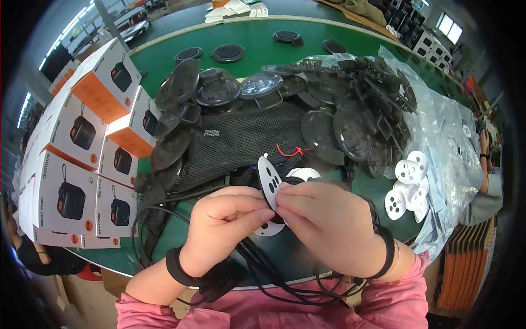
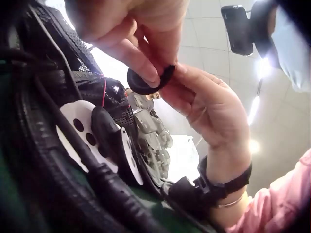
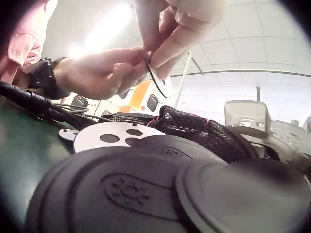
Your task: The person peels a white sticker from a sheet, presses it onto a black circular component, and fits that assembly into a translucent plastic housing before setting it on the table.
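Both hands meet at a thin round disc [image 1: 269, 181], its white face with black oval spots showing in the head view. The left hand [image 1: 227, 216] pinches its lower left edge between thumb and fingers. From the other side the right hand [image 1: 329, 216] pinches the disc's right edge. A dark side of the disc [image 2: 141, 83] shows in the left wrist view, and the disc [image 3: 159, 80] appears nearly edge-on in the right wrist view. Below the hands lie more spotted white discs [image 2: 80, 128] and dark round pieces [image 3: 112, 194].
Boxes [image 1: 68, 192] are stacked at left. Dark translucent round parts [image 1: 350, 131] surround a black mesh bag [image 1: 241, 134] with a red tie. At right, white discs [image 1: 408, 172] lie by clear plastic bags [image 1: 438, 131]. Black cables [image 1: 268, 266] run below the hands.
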Available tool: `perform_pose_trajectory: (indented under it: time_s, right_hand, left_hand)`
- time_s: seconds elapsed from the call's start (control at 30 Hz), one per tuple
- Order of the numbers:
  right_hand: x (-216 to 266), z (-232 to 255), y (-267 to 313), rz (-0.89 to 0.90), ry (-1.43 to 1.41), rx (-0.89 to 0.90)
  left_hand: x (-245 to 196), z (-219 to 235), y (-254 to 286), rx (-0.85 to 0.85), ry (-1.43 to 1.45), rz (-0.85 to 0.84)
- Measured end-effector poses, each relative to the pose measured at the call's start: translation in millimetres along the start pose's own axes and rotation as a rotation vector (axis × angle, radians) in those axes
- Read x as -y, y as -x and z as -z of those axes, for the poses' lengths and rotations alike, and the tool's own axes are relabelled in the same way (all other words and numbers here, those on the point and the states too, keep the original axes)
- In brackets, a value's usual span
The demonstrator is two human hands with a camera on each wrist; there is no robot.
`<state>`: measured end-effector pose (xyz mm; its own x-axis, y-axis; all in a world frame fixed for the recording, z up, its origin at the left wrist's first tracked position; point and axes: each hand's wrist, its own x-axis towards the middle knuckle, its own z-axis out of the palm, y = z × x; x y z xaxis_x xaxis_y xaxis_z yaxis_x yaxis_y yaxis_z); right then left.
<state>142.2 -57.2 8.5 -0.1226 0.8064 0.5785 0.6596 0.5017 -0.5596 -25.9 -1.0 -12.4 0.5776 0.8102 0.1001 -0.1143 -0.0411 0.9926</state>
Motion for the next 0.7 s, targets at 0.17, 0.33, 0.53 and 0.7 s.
perform_pose_trajectory:
  time_s: [0.17, 0.33, 0.53, 0.7]
  right_hand:
    - [-1.5, -4.6, 4.1, 0.027, 0.019, -0.009]
    - [-2.8, -10.8, 5.3, 0.115, 0.099, -0.066]
    - [-0.9, -11.3, 4.4, 0.119, 0.122, -0.043]
    - [-2.4, -10.6, 2.0, 0.106, 0.092, -0.032]
  left_hand:
    - [-1.9, 1.8, -2.5, 0.021, -0.348, -0.215]
    - [-2.2, -3.8, 1.5, -0.053, -0.467, -0.306]
    - [-2.0, -7.5, 3.9, -0.094, -0.456, -0.28]
    - [-4.8, -8.8, 5.8, -0.08, -0.395, -0.236]
